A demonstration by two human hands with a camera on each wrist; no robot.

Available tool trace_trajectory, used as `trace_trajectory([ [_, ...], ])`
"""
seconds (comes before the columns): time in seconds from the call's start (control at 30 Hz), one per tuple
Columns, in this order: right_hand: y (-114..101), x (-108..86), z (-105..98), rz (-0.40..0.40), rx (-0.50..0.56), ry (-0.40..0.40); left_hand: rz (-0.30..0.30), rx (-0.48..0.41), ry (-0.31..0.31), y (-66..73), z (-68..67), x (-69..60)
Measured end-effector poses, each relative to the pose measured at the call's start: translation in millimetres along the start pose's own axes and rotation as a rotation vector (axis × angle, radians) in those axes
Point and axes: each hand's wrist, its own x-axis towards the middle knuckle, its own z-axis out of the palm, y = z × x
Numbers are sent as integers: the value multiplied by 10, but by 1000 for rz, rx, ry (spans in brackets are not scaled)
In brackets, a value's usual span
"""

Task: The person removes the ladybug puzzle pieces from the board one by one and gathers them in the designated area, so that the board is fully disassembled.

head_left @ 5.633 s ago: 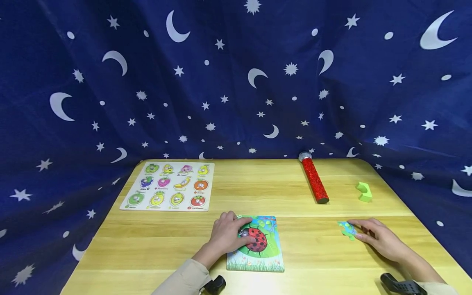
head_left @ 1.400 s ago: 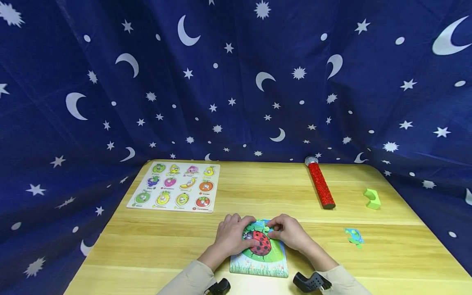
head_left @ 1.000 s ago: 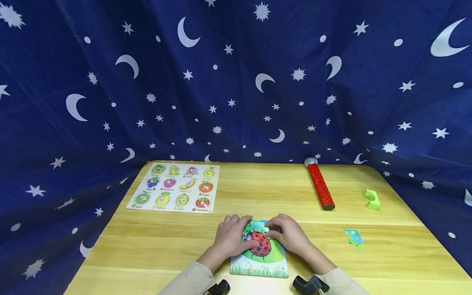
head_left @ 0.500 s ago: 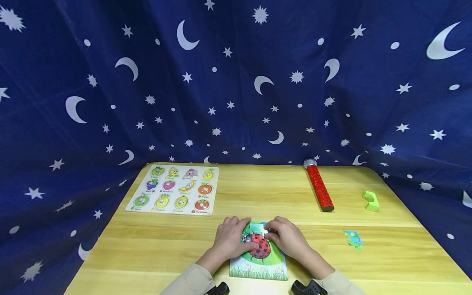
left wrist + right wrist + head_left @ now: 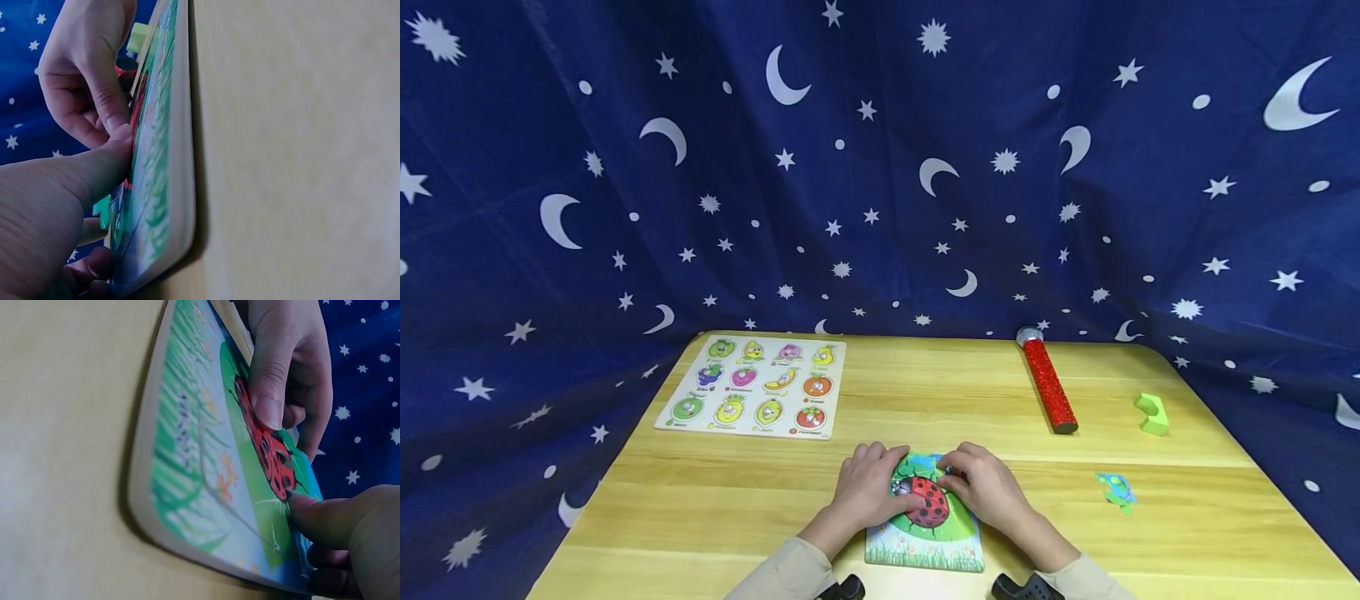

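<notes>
A ladybug jigsaw puzzle (image 5: 943, 550) in a shallow board lies flat on the table, below both hands. My left hand (image 5: 865, 490) holds its left side, the thumb (image 5: 270, 409) across the ladybug and the other fingers by the edge. My right hand (image 5: 985, 486) bends over the upper right of the board. Its thumb and index finger pinch a blue-green puzzle piece at the ladybug's top; the fingers hide much of that piece. In the left wrist view, a green piece edge (image 5: 103, 211) stands slightly above the board.
Loose blue-green puzzle pieces (image 5: 1117, 490) lie to the right. A light-green notched block (image 5: 1153, 417) and a red glittery microphone (image 5: 1048, 387) are farther back. A fruit peg board (image 5: 748, 427) lies at the back left. A starry blue cloth (image 5: 880, 167) hangs behind the table.
My right hand has come from the loose pieces at right to the puzzle. The piece near its fingertips, tilted and shiny half a second ago, now looks flatter. My left hand stays on the board.
</notes>
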Motion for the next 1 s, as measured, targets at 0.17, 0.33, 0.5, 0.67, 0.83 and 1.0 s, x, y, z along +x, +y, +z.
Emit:
trace_trajectory([
  [0.17,18,-17,-14,72,28,24,2,-12,0,14,-17,-22],
  [0.33,71,-63,-100,146,104,12,-3,-21,-7,19,-26,-35],
  [0.5,210,-222,-261,152,115,41,6,-20,-7,20,-12,-39],
  [0.67,434,-455,-473,149,63,75,5,-17,-10,-2,4,-33],
  [0.83,701,-663,-653,194,7,128,0,-30,-6,-20,7,-21],
  [1.0,905,-813,-806,218,-39,170,2,-33,-2,-27,18,-9],
])
